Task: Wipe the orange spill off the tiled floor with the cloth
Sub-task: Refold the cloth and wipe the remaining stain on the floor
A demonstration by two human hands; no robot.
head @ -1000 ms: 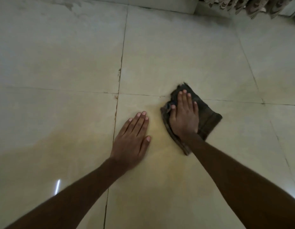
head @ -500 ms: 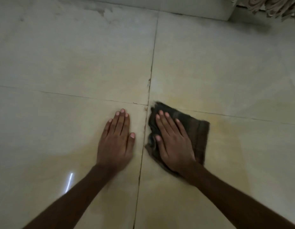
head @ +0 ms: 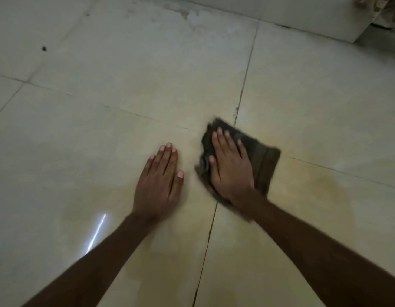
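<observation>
I'm looking down at a floor of large cream glazed tiles (head: 147, 69), smooth and glossy enough to throw back a bright white streak of light (head: 97, 231); the thin dark grout lines (head: 243, 94) look rougher and gritty; a faint orange film of spill (head: 324, 185) lies wet and shiny over the glaze; the dark brown folded cloth (head: 266, 165) reads as soft woven fabric, matt, fuzzy at its frayed edges; my bare right hand (head: 230, 167) lies flat on it; far back, a pale matt plinth (head: 302, 16); patterned fabric (head: 389, 7) in the corner.
</observation>
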